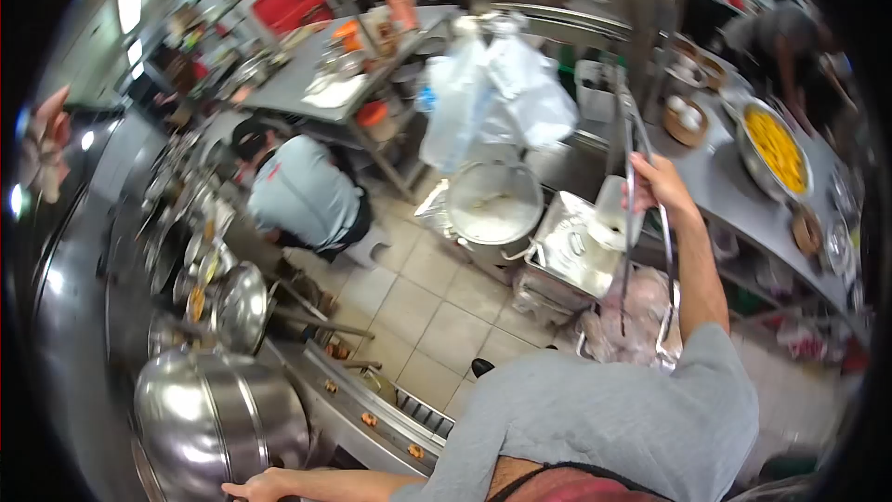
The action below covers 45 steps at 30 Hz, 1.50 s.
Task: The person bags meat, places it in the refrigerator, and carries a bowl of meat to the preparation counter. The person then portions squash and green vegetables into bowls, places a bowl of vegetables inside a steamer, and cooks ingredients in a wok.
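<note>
My right hand (658, 182) is raised at the right, closed round long metal tongs (628, 223). Their two arms stand apart and point down, over a container of pale, plastic-wrapped food (632, 302) that I cannot identify. Low on the left, my left hand (257, 486) is closed at the bottom edge of the view, beside a large domed metal vessel (223, 409). What it grips is mostly cut off by the frame edge. Near my right hand are a rectangular metal pan (569, 244) and a white container (609, 216).
A large pot (493, 203) stands ahead, below hanging plastic bags (502, 84). At left, a person in a grey shirt (302, 191) bends down. On the right counter (692, 153) sits a bowl of yellow food (774, 153); another person (780, 42) leans behind it. Metal bowls (239, 307) crowd the left.
</note>
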Tool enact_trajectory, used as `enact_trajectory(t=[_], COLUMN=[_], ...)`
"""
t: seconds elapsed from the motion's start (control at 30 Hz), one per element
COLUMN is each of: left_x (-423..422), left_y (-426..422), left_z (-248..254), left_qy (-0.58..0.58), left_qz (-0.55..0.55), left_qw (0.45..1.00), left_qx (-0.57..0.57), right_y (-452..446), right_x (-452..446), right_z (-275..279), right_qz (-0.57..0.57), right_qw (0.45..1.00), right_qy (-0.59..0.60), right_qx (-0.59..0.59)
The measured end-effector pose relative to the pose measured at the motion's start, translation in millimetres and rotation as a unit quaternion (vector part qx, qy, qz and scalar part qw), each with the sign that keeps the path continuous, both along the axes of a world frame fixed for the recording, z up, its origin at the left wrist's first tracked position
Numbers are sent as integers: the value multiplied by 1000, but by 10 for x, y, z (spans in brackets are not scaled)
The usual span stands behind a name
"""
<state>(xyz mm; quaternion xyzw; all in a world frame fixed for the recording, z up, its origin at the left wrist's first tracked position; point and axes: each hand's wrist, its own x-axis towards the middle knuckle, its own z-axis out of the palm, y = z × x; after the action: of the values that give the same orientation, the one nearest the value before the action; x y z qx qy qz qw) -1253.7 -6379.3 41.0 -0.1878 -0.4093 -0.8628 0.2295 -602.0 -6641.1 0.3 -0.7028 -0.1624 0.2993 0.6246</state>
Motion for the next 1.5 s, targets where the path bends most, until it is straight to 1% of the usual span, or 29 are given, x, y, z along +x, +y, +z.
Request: enact_trajectory(t=[0.03, 0.1, 0.13, 0.17, 0.2, 0.23, 0.3, 0.37, 0.43, 0.5, 0.6, 0.67, 0.7, 0.77, 0.8, 0.83, 0.87, 0.93, 0.97, 1.03, 1.1, 1.17, 1.2, 1.23, 1.27, 1.33, 1.4, 1.43, 1.5], left_x=[-47, 566, 795, 1097, 1202, 1298, 1637, 1954, 2041, 2201, 2280, 2290, 2250, 2278, 2325, 2369, 2388, 2556, 2653, 2905, 3189, 3454, 3604, 3749, 3887, 4137, 4358, 4468, 4659], left_y=[61, 190, 222, 175, 217, 264, 254, 157, 186, 63, -51, -89, -95, -94, -134, -165, -144, -107, -113, -194, -172, -65, -66, -68, -95, -148, -176, -188, -278], left_z=[-195, -189, -211, -161, -216, -305, -414, -502, -763, -845, -948, -1023, -1061, -1159, -1165, -1177, -1274, -1395, -1424, -1382, -1385, -1461, -1456, -1437, -1414, -1405, -1477, -1523, -1578], left_qy=[26, 110, 155, 115, 142, 170, 162, 174, 210, 212, 227, 222, 228, 247, 238, 245, 257, 281, 272, 273, 292, 329, 329, 330, 358, 362, 369, 372, 382], left_qz=[-116, -82, -128, -156, -213, -268, -384, -440, -499, -536, -537, -547, -554, -522, -528, -521, -531, -554, -581, -611, -671, -690, -733, -772, -775, -808, -834, -840, -867], left_qw=[989, 989, 978, 975, 960, 942, 898, 853, 799, 768, 750, 736, 729, 735, 729, 721, 710, 685, 657, 614, 563, 531, 484, 434, 420, 351, 282, 264, 204], left_qx=[-83, -61, -58, -106, -111, -114, -140, -219, -262, -279, -312, -332, -332, -354, -366, -385, -385, -380, -397, -418, -384, -364, -347, -328, -308, -306, -298, -294, -248], right_y=[-36, -127, -150, -160, -163, -160, -48, 92, 223, 321, 417, 433, 433, 380, 339, 322, 295, 236, 223, 174, 167, 130, 77, 20, -35, -294, -625, -828, -1291], right_x=[-17, -10, 16, 59, 129, 195, 303, 447, 545, 588, 691, 725, 749, 833, 828, 822, 769, 673, 618, 577, 525, 462, 388, 287, 230, 25, -171, -287, -614], right_z=[14, 27, 38, 65, 71, 96, 217, 314, 429, 546, 596, 598, 522, 309, 195, 106, 33, -98, -170, -256, -372, -488, -496, -518, -653, -773, -920, -971, -867], right_qz=[-4, -24, -27, -33, -21, -8, -5, 29, 25, 23, 27, 18, 24, 10, -1, -36, -61, -93, -125, -113, -131, -141, -124, -139, -167, -215, -302, -334, -389], right_qw=[1000, 1000, 999, 999, 1000, 1000, 1000, 999, 1000, 1000, 999, 999, 1000, 1000, 1000, 994, 987, 985, 980, 983, 982, 978, 980, 976, 965, 944, 926, 919, 914], right_qy=[6, 15, 21, 17, 21, 25, 16, 9, 1, -12, -16, -10, 0, 26, -8, -60, -106, -128, -153, -144, -128, -132, -138, -164, -203, -250, -225, -206, -116], right_qx=[12, 7, 6, 4, 6, 7, 9, 10, 10, 11, 10, -25, -18, -12, -14, -87, -106, -73, -24, -9, 50, 82, 65, 18, 10, -33, -29, -27, -21])
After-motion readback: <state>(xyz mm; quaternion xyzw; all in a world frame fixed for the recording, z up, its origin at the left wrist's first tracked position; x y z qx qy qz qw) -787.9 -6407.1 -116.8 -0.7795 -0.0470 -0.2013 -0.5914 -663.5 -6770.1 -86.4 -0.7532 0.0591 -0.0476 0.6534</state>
